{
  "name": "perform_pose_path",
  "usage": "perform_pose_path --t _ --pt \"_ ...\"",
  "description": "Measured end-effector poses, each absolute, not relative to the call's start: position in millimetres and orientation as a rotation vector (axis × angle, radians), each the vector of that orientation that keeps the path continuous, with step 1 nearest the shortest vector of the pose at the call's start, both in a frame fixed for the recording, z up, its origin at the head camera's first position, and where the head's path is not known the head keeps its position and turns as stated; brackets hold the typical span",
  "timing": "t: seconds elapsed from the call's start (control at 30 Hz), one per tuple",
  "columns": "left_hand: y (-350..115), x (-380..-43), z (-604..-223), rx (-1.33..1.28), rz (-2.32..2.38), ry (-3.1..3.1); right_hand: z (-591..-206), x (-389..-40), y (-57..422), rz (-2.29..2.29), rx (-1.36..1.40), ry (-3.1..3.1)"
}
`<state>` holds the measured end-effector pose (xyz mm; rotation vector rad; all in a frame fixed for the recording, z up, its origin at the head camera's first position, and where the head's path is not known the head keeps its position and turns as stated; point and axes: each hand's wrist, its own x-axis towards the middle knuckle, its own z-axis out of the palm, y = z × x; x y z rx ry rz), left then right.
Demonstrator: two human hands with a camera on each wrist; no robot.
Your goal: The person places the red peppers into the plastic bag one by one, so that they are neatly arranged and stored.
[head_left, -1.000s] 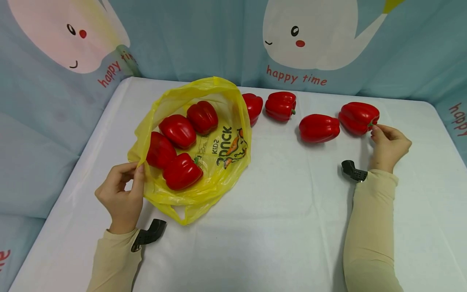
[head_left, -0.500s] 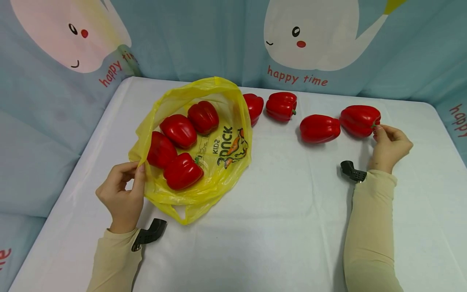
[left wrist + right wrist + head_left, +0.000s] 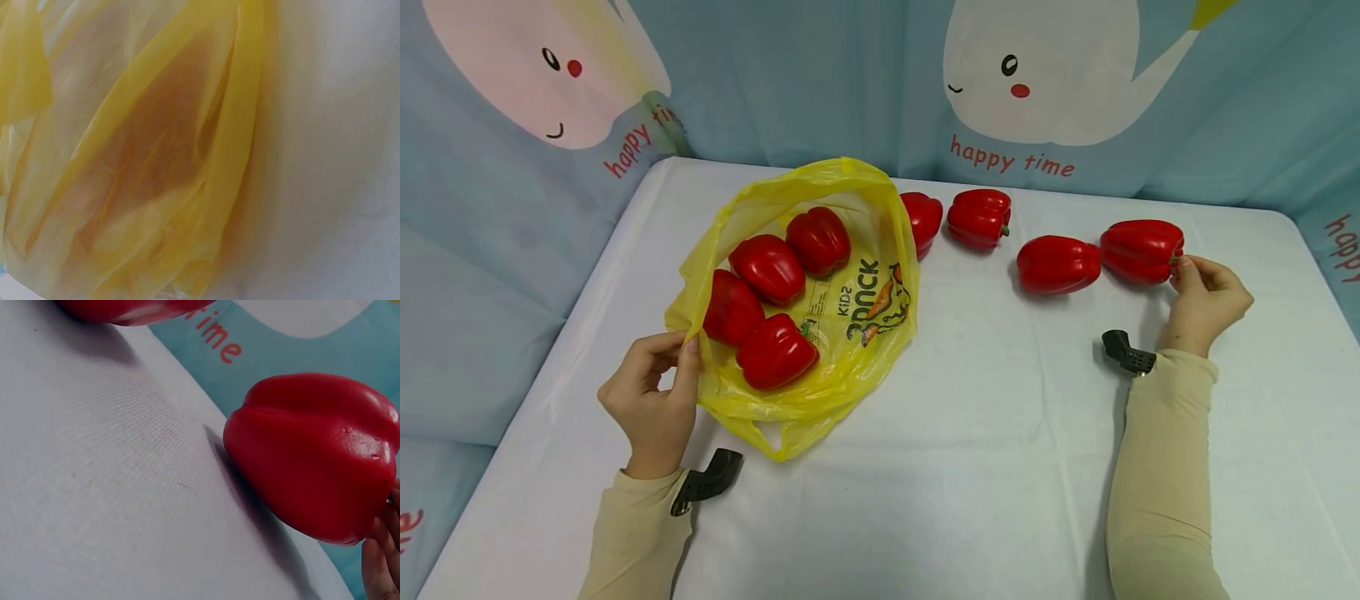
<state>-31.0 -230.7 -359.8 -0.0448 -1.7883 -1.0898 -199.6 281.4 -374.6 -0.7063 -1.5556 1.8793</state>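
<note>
On the left, a yellow plastic bag (image 3: 820, 408) lies with its mouth open and several red bell peppers inside. My left hand (image 3: 651, 400) pinches the left rim of that bag between thumb and fingers. The left wrist view is filled by the yellow plastic (image 3: 237, 137), and my fingers cannot be made out there. At the far right, my right hand (image 3: 1210, 304) pinches the green stem end of a red bell pepper (image 3: 1141, 250). In the right wrist view this bell pepper (image 3: 312, 456) fills the right side, with my fingertips (image 3: 378, 569) at its lower right end.
Another bell pepper (image 3: 1057, 265) lies just left of the pinched one. Two more stand near the table's back edge: one bell pepper (image 3: 979, 218) in full sight, the other (image 3: 922, 221) partly behind the bag. A blue printed curtain (image 3: 850, 83) hangs behind the white table (image 3: 940, 467).
The pinched bell pepper has shifted slightly toward me and to the right, along with my right hand. My left hand and the bag stay in place.
</note>
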Motion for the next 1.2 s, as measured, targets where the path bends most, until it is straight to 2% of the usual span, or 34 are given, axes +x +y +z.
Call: perform_pose_path --t 1.2 --pt "-231 -32 -361 -0.040 -1.084 -1.791 -359 -200 276 1.956 -0.639 -1.367"
